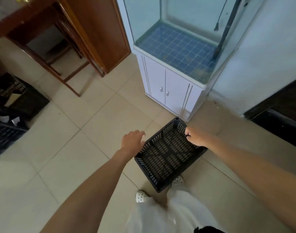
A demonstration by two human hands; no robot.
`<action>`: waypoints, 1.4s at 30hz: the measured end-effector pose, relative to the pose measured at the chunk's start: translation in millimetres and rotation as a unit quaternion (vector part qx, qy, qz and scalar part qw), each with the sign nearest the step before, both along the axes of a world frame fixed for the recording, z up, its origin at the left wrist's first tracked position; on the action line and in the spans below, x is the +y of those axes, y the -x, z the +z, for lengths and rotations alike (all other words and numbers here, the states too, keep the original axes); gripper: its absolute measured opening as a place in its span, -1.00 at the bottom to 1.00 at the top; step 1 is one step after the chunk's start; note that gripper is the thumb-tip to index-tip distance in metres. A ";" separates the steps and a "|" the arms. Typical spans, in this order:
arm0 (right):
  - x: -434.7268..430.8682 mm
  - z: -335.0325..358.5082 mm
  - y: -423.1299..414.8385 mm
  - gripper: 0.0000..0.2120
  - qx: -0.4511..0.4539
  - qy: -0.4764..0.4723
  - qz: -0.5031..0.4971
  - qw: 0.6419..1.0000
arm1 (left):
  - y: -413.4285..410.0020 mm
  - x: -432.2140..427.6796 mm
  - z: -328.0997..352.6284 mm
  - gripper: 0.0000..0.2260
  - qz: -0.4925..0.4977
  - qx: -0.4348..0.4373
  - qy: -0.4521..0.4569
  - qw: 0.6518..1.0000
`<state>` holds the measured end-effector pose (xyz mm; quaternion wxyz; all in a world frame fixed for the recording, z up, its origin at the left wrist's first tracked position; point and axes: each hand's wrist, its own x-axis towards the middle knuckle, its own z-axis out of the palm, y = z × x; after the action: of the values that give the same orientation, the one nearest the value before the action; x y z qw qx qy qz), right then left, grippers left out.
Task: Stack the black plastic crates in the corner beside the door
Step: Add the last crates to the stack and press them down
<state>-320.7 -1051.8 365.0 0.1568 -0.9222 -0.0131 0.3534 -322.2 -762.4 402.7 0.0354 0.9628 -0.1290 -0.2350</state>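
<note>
Head view, person standing on a tiled floor [73, 142]. The black crate [167, 155], open side up and empty, hung tilted in front of the person's legs, with its near corner over one white shoe [178, 179]. The right hand [195, 136] gripped the crate's far right rim with its fingers curled over the edge. The left hand [133, 140] was open with relaxed fingers just beside the left rim; contact could not be told. The crate's far corner lay near the base of a white cabinet [160, 81] carrying a glass fish tank [177, 31]. A strip of bare floor ran to the right of the cabinet, between the wall and a dark piece of furniture [278, 118]. A wooden door [100, 31] stood left of the tank. Two more black crates [18, 98] sat at the left edge, well apart from the held one, with open tiles between.
</note>
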 end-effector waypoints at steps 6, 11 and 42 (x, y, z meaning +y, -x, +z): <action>14.5 -25.4 14.6 -0.76 0.029 0.011 -0.081 0.996 | -51.9 15.7 -24.5 -0.68 -0.109 0.015 -0.013 0.994; 40.4 -52.0 64.1 -0.76 0.072 0.021 -0.234 0.969 | -86.5 29.8 -53.4 -0.66 -0.205 0.035 0.016 0.978; 135.5 -428.9 167.3 -0.25 0.123 -0.019 -0.641 0.758 | -106.7 33.9 -455.9 -0.25 -0.178 0.158 0.080 0.968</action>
<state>-488.0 -916.3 -63.9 0.3641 -0.6607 0.5937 0.2801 -215.5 -728.5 -53.2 0.0897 0.8691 -0.3091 -0.3755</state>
